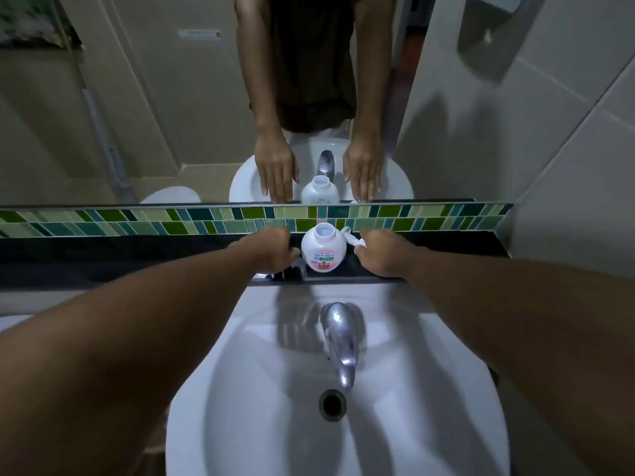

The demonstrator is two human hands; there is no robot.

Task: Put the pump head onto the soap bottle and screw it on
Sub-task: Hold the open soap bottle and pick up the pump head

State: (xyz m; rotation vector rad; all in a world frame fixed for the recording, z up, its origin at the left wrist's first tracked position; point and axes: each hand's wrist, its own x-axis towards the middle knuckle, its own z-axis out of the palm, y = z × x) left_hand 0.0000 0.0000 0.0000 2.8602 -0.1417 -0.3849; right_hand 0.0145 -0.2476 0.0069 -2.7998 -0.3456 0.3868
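Observation:
A round white soap bottle with a pink label stands upright on the black ledge behind the sink, its neck open and uncapped. The white pump head lies on the ledge just right of the bottle's neck. My left hand rests on the ledge left of the bottle, its thumb close to the bottle's side. My right hand rests on the right, with its thumb tip at the pump head. In the mirror both hands show flat, spread fingers that hold nothing.
A white basin with a chrome tap and a drain lies below the ledge. A green tile strip and a mirror rise behind it. A tiled wall closes the right side.

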